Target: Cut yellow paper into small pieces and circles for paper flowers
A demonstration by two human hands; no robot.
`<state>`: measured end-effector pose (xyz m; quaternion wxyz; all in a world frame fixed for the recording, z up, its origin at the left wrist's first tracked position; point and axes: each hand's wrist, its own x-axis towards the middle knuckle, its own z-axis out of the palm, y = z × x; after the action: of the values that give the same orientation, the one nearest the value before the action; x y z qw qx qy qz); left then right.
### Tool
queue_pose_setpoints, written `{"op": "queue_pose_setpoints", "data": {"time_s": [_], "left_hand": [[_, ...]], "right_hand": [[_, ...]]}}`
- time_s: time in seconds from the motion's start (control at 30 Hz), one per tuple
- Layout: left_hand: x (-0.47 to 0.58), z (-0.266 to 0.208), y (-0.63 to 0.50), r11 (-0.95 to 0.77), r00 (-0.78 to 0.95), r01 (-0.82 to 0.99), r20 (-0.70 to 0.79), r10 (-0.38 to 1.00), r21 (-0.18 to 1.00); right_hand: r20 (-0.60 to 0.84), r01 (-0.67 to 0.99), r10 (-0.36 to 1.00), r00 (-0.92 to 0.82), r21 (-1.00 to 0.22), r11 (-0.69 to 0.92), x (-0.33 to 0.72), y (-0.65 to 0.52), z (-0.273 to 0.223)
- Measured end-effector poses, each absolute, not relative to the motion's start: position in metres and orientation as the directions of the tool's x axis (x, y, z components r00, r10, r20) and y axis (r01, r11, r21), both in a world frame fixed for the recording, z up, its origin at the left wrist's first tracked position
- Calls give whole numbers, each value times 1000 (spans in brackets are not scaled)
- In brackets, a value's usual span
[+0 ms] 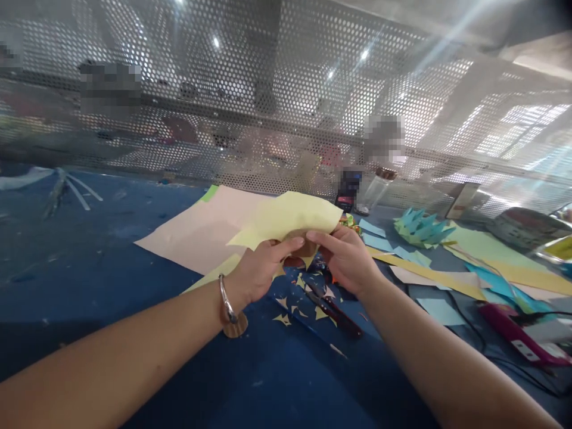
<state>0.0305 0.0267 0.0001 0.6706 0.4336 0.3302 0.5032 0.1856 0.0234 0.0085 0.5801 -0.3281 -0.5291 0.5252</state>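
Note:
A pale yellow sheet of paper [290, 215] is held up over the blue table, its near edge pinched from both sides. My left hand [263, 265] grips it between thumb and fingers, and a silver bangle circles that wrist. On the other side my right hand [346, 256] pinches the same edge, the two thumbs nearly meeting. Between them a shaded brownish patch shows, which I cannot make out. Below lie scissors [335, 313] with dark red handles, a blue pencil [315, 332] and several small paper scraps [282, 320]. Behind the held sheet rests a large pale pink sheet [201, 229].
A perforated metal screen [268, 89] rises behind the table. At right are a blue-green paper flower [422, 227], paper strips [429, 272], a magenta power strip [521, 336] with black cables, and a glass jar [374, 192] beside a phone [348, 190]. A small round disc [235, 328] lies under my left wrist.

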Motion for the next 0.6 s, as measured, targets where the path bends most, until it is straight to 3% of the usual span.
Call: {"op": "queue_pose_setpoints", "data": {"time_s": [0.1,0.2,0.3,0.37,0.43,0.5,0.6], "left_hand": [[32,-7,31,146,330,-377,-14,944,914],[32,-13,38,149,223,-367,-69,972,918],[30,-18,45,124,110,-396,-87,990,910],[29,-21,49,104,40,-408,-97,995,907],[26,-24,53,94,-23,-407,-113,993,909],[24,-26,56,85,-64,-406,-121,991,910],[22,-27,58,81,-101,-419,-135,986,904]], "right_hand": [[279,-134,952,-123,-956,263,193,31,-2],[327,247,939,-106,-906,344,206,35,-1],[284,615,936,-208,-706,351,217,28,9],[129,784,936,-327,-516,345,219,15,15],[-56,873,919,-391,-338,351,219,-1,17],[-147,917,913,-379,-192,350,218,-16,14],[-166,928,914,-370,-124,352,218,-27,8]]}}
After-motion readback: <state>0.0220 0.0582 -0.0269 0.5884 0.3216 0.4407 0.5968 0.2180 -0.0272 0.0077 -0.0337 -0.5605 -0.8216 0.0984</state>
